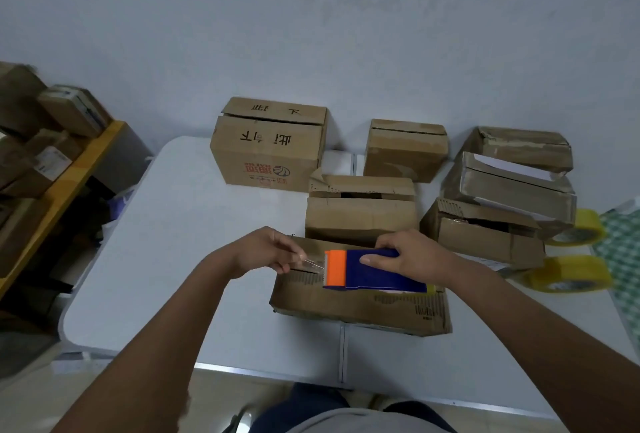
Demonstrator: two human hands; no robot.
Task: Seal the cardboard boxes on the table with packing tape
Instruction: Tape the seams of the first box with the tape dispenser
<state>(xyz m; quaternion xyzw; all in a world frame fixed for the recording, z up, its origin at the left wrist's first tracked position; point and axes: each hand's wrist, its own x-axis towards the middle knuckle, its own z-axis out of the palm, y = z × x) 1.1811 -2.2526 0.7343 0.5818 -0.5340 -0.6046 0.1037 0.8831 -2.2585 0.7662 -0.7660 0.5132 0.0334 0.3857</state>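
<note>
Right hand [408, 256] wrapped round the dispenser [374, 271] over the near box [360, 308] at table [194, 259] front; left hand [266, 252] pinching what looks like the clear tape end [313, 264]. Best to pull taut, stick past the edge, then draw along the seam

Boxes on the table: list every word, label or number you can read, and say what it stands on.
Large back box: black handwritten characters, upside down, not legible.
Same box, front face: red printed logo, upside down, too blurred to read.
Nearest box: barcode and small print, too small to read.
Other boxes: no readable text.
</note>
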